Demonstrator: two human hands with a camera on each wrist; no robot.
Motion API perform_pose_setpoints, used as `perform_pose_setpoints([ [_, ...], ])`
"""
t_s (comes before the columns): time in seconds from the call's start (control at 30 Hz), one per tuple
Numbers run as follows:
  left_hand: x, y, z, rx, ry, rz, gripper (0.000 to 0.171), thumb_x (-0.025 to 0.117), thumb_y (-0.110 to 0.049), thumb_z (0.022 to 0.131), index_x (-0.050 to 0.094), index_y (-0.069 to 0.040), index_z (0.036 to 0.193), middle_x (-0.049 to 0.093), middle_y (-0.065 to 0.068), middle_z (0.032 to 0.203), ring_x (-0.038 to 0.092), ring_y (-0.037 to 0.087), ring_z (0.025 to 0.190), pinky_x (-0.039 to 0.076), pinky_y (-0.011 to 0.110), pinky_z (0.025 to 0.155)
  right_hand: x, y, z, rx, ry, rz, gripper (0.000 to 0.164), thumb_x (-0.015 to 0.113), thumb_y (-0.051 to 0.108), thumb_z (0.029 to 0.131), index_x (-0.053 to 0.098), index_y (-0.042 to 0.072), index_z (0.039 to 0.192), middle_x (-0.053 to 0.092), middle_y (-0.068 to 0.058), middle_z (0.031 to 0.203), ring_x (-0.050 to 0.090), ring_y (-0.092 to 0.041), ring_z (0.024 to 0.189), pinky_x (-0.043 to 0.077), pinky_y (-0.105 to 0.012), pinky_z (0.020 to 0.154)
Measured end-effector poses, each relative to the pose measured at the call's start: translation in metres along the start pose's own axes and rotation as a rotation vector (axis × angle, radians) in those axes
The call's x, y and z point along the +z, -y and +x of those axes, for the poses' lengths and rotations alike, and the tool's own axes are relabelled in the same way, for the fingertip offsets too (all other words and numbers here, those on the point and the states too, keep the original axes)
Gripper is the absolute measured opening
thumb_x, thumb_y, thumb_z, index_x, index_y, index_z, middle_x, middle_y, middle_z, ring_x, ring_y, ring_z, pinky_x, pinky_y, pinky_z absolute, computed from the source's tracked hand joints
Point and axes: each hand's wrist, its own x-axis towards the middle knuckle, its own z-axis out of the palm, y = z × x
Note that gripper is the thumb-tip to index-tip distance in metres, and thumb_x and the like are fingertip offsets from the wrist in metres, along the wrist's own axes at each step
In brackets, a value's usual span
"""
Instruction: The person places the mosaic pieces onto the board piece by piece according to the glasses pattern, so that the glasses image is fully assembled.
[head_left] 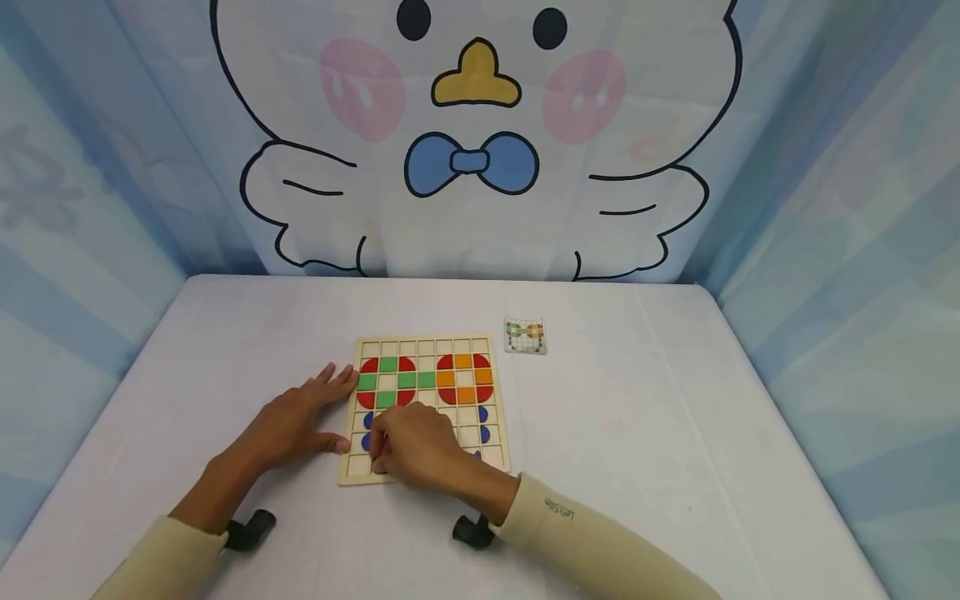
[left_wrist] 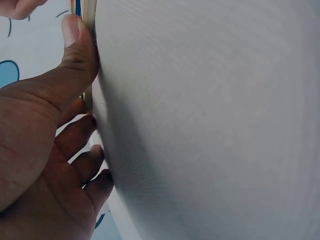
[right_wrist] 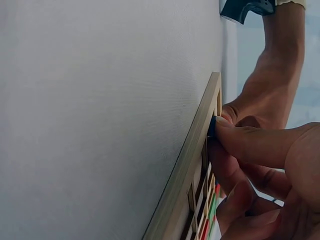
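Note:
A square wooden grid board (head_left: pixel 423 339) lies flat, with red, green and orange tiles in two ring shapes and several blue half-round tiles (head_left: pixel 483 414) down both sides. My left hand (head_left: pixel 300 417) rests at the board's left edge, fingers spread, the thumb (left_wrist: pixel 74 37) against the rim. Over the lower left part of the board, my right hand (head_left: pixel 420 442) pinches a small blue tile (right_wrist: pixel 211 126) between thumb and finger, right at the grid cells. The back of this hand hides several middle cells in the head view.
A small printed card (head_left: pixel 525 336) with a coloured pattern lies behind the board to the right. Black wrist cameras (head_left: pixel 251 531) sit under both sleeves. A white cloth covers the table (head_left: pixel 637 433), and printed curtains (head_left: pixel 840 208) enclose the back and sides.

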Motion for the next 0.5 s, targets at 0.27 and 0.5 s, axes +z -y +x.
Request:
perform_pose_setpoints([
  [0.27, 0.0, 0.003, 0.002, 0.024, -0.004, -0.011, 0.105, 0.091, -0.04, 0.08, 0.037, -0.013, 0.165, 0.035, 0.019, 0.171, 0.028, 0.054, 0.158, 0.032, 0.078, 0.117, 0.0, -0.001, -0.002, -0.005, -0.034, -0.001, 0.013, 0.087, 0.021, 0.09, 0.078, 0.023, 0.082, 0.063, 0.015, 0.066, 0.054, -0.001, 0.065, 0.043, -0.019, 0.057],
  [0.5, -0.002, 0.005, -0.006, 0.045, -0.006, -0.052, 0.098, 0.086, -0.043, 0.086, 0.037, -0.012, 0.165, 0.03, 0.023, 0.172, 0.021, 0.052, 0.161, 0.029, 0.079, 0.118, -0.009, -0.012, -0.022, -0.041, -0.099, -0.026, 0.026, 0.083, 0.038, 0.093, 0.079, 0.026, 0.116, 0.078, 0.014, 0.101, 0.06, -0.005, 0.096, 0.051, -0.023, 0.081],
])
